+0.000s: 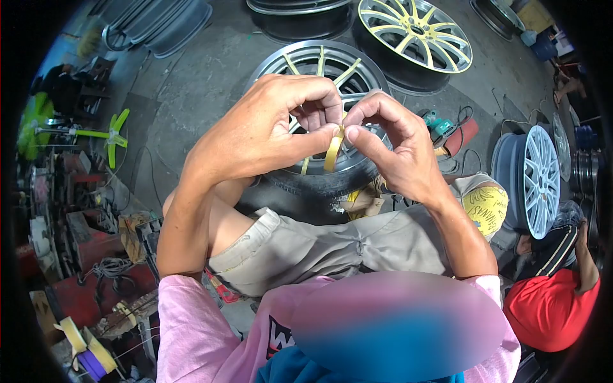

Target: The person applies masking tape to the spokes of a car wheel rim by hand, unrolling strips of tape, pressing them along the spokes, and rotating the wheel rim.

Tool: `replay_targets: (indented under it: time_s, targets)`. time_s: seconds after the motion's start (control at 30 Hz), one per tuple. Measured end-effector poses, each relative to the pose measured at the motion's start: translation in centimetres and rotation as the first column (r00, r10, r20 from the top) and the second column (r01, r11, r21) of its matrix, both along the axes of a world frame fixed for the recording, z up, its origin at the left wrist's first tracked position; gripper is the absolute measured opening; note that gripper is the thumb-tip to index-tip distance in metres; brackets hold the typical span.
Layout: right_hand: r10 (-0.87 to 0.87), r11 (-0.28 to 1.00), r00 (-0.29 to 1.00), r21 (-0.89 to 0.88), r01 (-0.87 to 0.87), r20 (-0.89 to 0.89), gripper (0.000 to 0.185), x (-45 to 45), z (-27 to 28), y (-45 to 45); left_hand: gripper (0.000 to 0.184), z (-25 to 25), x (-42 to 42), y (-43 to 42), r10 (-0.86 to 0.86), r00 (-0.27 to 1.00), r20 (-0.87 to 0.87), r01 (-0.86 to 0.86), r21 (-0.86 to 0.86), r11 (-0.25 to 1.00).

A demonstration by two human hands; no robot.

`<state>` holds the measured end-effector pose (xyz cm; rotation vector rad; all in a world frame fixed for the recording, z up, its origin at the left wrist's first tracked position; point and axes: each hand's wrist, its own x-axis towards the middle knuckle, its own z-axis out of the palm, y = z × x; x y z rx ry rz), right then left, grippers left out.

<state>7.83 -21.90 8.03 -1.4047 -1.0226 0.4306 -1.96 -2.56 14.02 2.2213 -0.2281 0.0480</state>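
Observation:
Both hands are raised over a wheel rim (274,64) with a black tyre lying flat, yellow tape strips on some spokes. My left hand (274,121) pinches the top of a short yellow tape strip (332,153) between thumb and forefinger. Right beside it, my right hand (399,140) has its thumb and forefinger pressed together at the same end of the strip. The strip hangs down from the fingertips in front of the rim. My hands cover the middle of the wheel.
A second rim (418,29) with yellow-taped spokes is at the upper right. A green power tool (439,126) lies beyond my right hand. A blue-grey wheel (541,182) and a person in red (552,309) are far right. Tape rolls (89,348) sit lower left.

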Motion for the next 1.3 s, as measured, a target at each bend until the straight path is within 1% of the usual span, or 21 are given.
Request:
replay_targets:
  time_s: [0.17,0.3,0.37,0.4,0.47,0.53,0.6,0.63,0.7,0.73,0.8,0.87,0.9,0.97,1.0,1.03,1.1,1.13,1.2,1.23,1.3]
  targets:
    - [0.031,1.0,1.0,0.003,-0.031,-0.003,0.01,0.0,0.1,0.0,0.014,0.0,-0.1,-0.1,0.011,1.0,-0.003,-0.011,-0.002,1.0]
    - [0.011,1.0,1.0,0.018,-0.011,0.028,0.009,0.0,-0.1,0.0,0.014,-0.1,0.0,-0.4,0.021,1.0,-0.005,-0.021,0.005,1.0]
    - [-0.025,0.999,0.993,0.036,0.021,0.119,0.009,0.1,-0.2,0.0,0.014,-0.2,0.0,-0.5,0.025,1.0,-0.011,-0.025,-0.008,1.0]
    - [-0.024,0.999,0.992,0.036,0.02,0.12,0.009,0.1,-0.2,0.0,0.014,-0.2,0.0,-0.6,0.028,0.999,-0.016,-0.028,-0.021,0.999]
    - [-0.099,0.994,0.962,0.073,0.083,0.253,0.009,0.2,0.0,0.0,0.014,-0.2,-0.1,-0.7,0.024,1.0,-0.009,-0.025,-0.029,0.999]
    - [-0.12,0.99,0.96,0.108,0.095,0.255,0.01,0.1,0.0,0.1,0.013,-0.1,0.0,-0.9,0.021,1.0,-0.001,-0.021,-0.038,0.999]
    - [-0.141,0.984,0.956,0.144,0.107,0.256,0.011,0.0,0.0,0.1,0.011,-0.2,0.1,-1.4,0.027,0.993,0.115,-0.02,-0.063,0.998]
    - [-0.171,0.977,0.952,0.172,0.129,0.253,0.011,-0.1,0.0,0.1,0.011,-0.4,0.2,-1.6,0.027,0.993,0.116,-0.019,-0.063,0.998]
    - [-0.201,0.968,0.947,0.201,0.152,0.249,0.012,0.0,0.0,0.1,0.011,-0.8,0.3,-2.1,0.061,0.975,0.216,-0.037,-0.113,0.993]
    - [-0.23,0.958,0.934,0.236,0.166,0.275,0.012,0.1,0.0,0.1,0.011,-0.8,0.4,-2.3,0.06,0.975,0.216,-0.036,-0.113,0.993]
    - [-0.26,0.945,0.918,0.272,0.179,0.3,0.013,0.3,-0.2,0.1,0.012,-0.6,0.6,-2.5,0.06,0.93,0.362,-0.035,-0.076,0.996]
    - [-0.286,0.941,0.941,0.237,0.24,0.18,0.022,0.3,-0.5,0.2,0.012,-0.5,0.7,-2.4,0.077,0.923,0.376,-0.068,-0.035,0.997]
    - [-0.285,0.941,0.941,0.237,0.24,0.18,0.022,0.2,-0.6,0.2,0.012,-0.5,0.7,-2.2,0.094,0.916,0.391,-0.104,0.003,0.995]
    - [-0.301,0.952,0.954,0.059,0.301,-0.007,0.037,-0.1,-0.7,0.2,0.012,-0.4,0.7,-1.7,0.108,0.913,0.394,-0.126,0.019,0.992]
    - [-0.214,0.974,0.974,-0.063,0.219,0.08,0.047,0.2,-1.1,-0.2,0.011,-0.4,0.7,-1.6,0.117,0.91,0.397,-0.142,0.033,0.989]
    - [-0.132,0.969,0.96,-0.174,0.178,0.245,0.05,0.3,-1.3,-0.4,0.011,-0.3,0.6,-1.5,0.119,0.91,0.397,-0.143,0.031,0.989]
    - [-0.056,0.969,0.958,-0.218,0.12,0.28,0.044,-0.3,-3.2,-0.3,0.011,-0.1,0.4,-1.2,0.09,0.921,0.378,-0.125,0.067,0.99]
    - [-0.056,0.968,0.959,-0.221,0.12,0.278,0.044,-0.3,-3.7,-0.4,0.011,0.0,0.4,-1.0,0.091,0.922,0.376,-0.124,0.065,0.99]
    - [0.017,0.978,0.927,-0.201,0.063,0.375,0.035,-0.4,-4.1,-0.3,0.011,0.3,0.3,-0.3,0.105,0.933,0.346,-0.148,0.102,0.984]
    - [0.025,0.977,0.928,-0.204,0.056,0.372,0.035,-0.5,-4.0,-0.2,0.011,-0.1,0.3,0.3,0.112,0.933,0.343,-0.155,0.099,0.983]
    - [0.041,0.998,0.926,-0.067,-0.017,0.374,0.028,-0.4,-3.3,-0.3,0.013,-1.0,0.4,2.0,0.32,0.922,0.218,-0.324,-0.014,0.946]
